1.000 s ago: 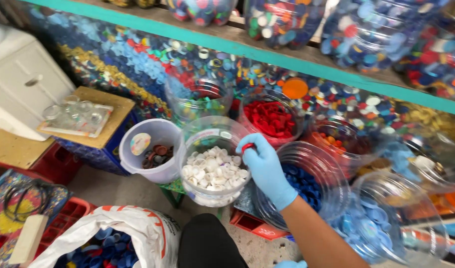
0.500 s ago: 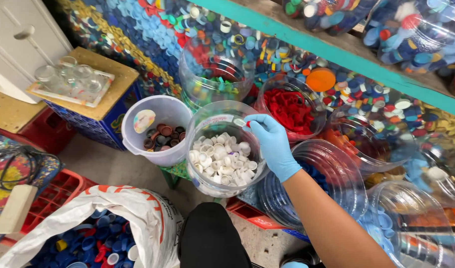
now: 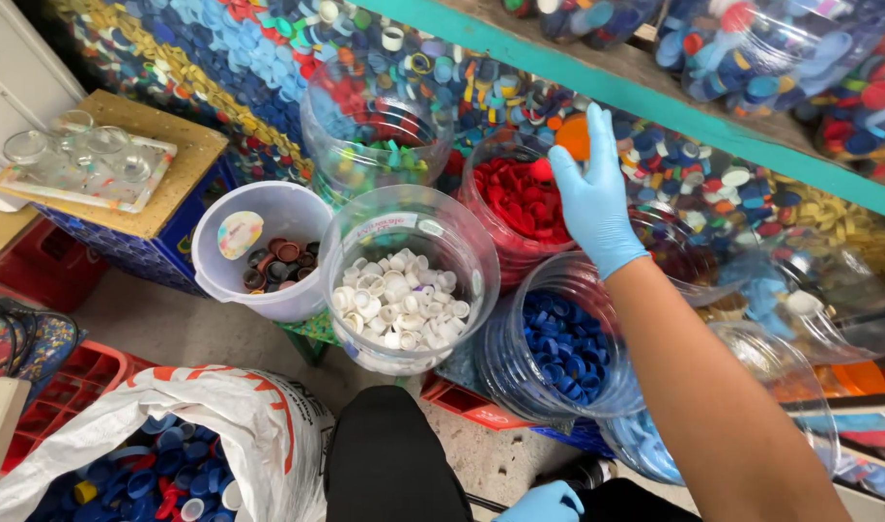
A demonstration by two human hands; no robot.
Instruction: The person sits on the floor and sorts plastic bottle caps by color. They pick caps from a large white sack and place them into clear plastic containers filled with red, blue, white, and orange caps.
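My right hand (image 3: pixel 592 198), in a blue glove, reaches out over the clear jar of red caps (image 3: pixel 510 198), fingers spread and nothing visible in them. Its fingertips are close to an orange lid (image 3: pixel 570 137) behind that jar. Below the forearm stands a clear jar of dark blue caps (image 3: pixel 558 348). To the left is a clear jar of white caps (image 3: pixel 396 300). Only part of my left hand (image 3: pixel 544 503), also gloved in blue, shows at the bottom edge near my dark trouser leg; its fingers are hidden.
A white bucket (image 3: pixel 232 280) holds brown caps, and a tall jar of mixed caps (image 3: pixel 375 135) stands behind it. A white sack of blue caps (image 3: pixel 172 464) lies front left by a red crate (image 3: pixel 71 387). A teal shelf edge (image 3: pixel 674 101) overhangs.
My right hand has moved from above the white-cap jar, up and to the right, over the red-cap jar, and its fingers have spread apart.
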